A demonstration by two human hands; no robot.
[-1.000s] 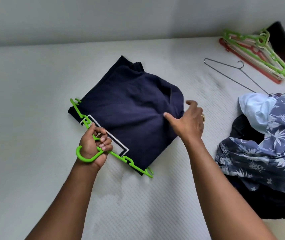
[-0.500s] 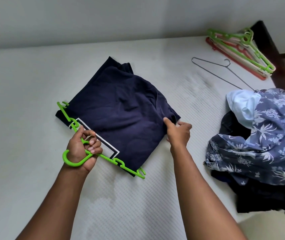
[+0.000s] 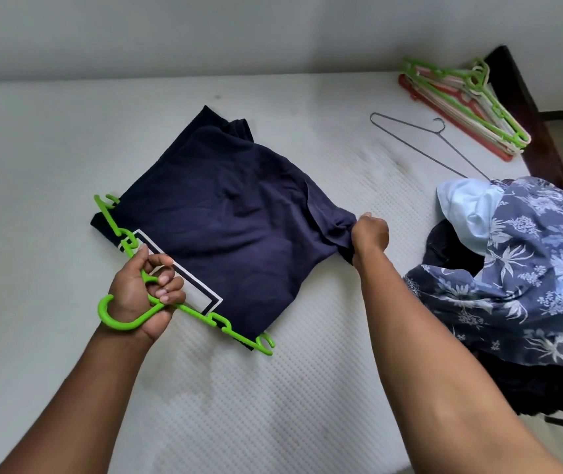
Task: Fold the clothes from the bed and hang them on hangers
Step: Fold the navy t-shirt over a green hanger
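Navy shirt (image 3: 232, 227): folded, on bed (image 3: 50, 148), near edge over green hanger (image 3: 225, 328) | left hand (image 3: 143, 292): fingers curled round hanger neck, likely steadying | right hand (image 3: 370, 234): pinches shirt corner, apparently tautening fabric | clothes pile (image 3: 529, 275), spare hangers (image 3: 464, 100): right side

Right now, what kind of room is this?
Probably a bedroom: there's a white quilted mattress, a crumpled blue floral shirt, and stacked green and red plastic hangers.
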